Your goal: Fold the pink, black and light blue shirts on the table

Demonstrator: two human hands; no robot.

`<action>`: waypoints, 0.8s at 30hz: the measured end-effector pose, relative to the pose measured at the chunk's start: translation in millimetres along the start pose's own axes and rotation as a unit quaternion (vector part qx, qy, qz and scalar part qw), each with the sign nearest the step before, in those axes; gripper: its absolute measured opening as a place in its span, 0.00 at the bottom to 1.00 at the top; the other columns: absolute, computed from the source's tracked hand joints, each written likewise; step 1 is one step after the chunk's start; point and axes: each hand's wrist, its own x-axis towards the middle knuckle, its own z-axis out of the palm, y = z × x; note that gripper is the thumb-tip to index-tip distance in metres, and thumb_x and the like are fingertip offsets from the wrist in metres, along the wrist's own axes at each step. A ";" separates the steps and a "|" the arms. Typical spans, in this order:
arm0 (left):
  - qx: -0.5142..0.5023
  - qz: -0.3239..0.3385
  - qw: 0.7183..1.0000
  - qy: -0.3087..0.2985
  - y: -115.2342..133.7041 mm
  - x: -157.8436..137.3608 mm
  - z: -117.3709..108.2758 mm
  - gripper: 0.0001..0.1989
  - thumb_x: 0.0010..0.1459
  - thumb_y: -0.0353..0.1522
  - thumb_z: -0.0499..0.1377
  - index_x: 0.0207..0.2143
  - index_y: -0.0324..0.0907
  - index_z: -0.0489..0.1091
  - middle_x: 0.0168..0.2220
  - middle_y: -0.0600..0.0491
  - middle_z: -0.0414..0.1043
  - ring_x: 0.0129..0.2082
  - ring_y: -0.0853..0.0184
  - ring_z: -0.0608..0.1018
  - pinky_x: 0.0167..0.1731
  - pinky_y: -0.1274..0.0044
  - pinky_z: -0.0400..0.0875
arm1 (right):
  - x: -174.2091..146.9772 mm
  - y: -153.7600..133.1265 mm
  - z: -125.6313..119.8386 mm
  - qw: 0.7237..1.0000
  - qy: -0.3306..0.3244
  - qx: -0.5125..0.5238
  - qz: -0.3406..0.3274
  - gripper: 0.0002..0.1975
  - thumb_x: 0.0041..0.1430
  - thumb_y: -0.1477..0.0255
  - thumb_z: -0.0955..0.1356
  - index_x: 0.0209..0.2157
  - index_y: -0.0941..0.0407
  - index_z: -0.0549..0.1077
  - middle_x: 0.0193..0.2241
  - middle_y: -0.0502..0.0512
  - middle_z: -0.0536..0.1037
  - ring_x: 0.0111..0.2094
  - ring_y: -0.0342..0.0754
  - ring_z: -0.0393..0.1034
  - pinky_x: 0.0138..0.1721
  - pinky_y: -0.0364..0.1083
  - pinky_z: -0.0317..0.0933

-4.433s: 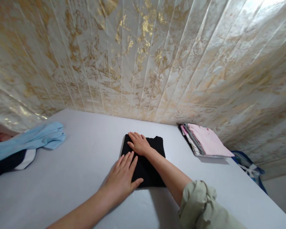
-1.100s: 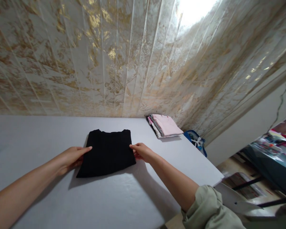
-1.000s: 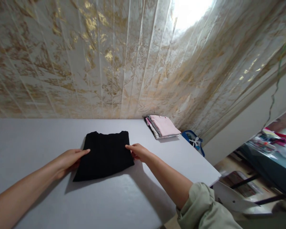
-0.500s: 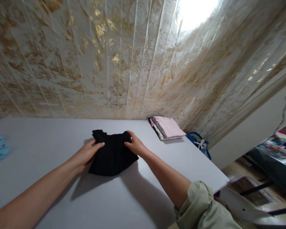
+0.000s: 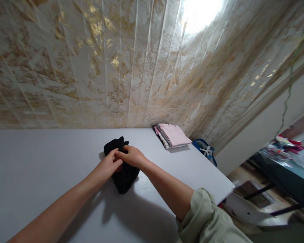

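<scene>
A small black garment (image 5: 126, 177) is bunched and folded together over the white table, its lower end hanging in a narrow point. My left hand (image 5: 110, 165) grips it from the left with fingers and thumb closed. From the right, my right hand (image 5: 130, 156) pinches the cloth near its upper part. The fingertips of both hands meet at the middle of the garment and hide part of it. What kind of garment it is, I cannot tell for sure.
A stack of folded clothes, pink on top (image 5: 174, 135), lies at the table's back right. Beyond the right edge sits a blue-rimmed bag (image 5: 205, 151). A patterned curtain (image 5: 103, 84) hangs behind the white table (image 5: 40, 162). Farther right stands another table with colourful items (image 5: 283, 148).
Both hands have come together, and the black garment has gone from spread between them to bunched. The view has shifted, and the light-blue cloth at the left is out of sight.
</scene>
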 end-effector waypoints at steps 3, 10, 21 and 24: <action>-0.011 0.010 1.000 -0.012 -5.4 2.4 1.7 0.35 0.45 0.42 0.63 0.56 0.41 0.63 0.30 0.54 0.73 0.29 0.64 0.77 0.31 0.72 0.74 | 0.0 11.3 -8.0 1.000 0.003 0.000 -0.003 0.10 0.54 0.61 0.68 0.33 0.53 0.72 0.29 0.48 0.74 0.31 0.46 0.67 0.28 0.41 0.52; 0.037 0.029 0.998 0.043 -28.2 16.0 -0.6 0.32 0.42 0.52 0.60 0.45 0.42 0.70 0.28 0.54 0.72 0.24 0.67 0.73 0.21 0.76 0.70 | -5.7 49.1 -114.5 0.990 0.091 -0.096 -0.043 0.10 0.55 0.62 0.67 0.34 0.53 0.73 0.30 0.48 0.75 0.32 0.46 0.68 0.31 0.41 0.54; 0.065 -0.001 0.996 0.061 -60.5 25.0 -2.9 0.35 0.37 0.60 0.60 0.40 0.46 0.72 0.25 0.55 0.71 0.22 0.67 0.72 0.21 0.76 0.70 | 27.3 153.1 -264.2 0.897 0.221 -0.352 0.151 0.15 0.57 0.64 0.66 0.45 0.52 0.74 0.45 0.57 0.77 0.46 0.54 0.70 0.38 0.44 0.61; 0.070 -0.008 0.996 0.055 -65.8 28.5 -5.5 0.37 0.35 0.63 0.59 0.40 0.48 0.71 0.25 0.56 0.71 0.23 0.66 0.72 0.22 0.75 0.70 | 41.2 176.4 -266.5 0.889 0.221 -0.360 0.177 0.15 0.58 0.64 0.66 0.46 0.52 0.74 0.47 0.57 0.76 0.48 0.55 0.70 0.41 0.46 0.62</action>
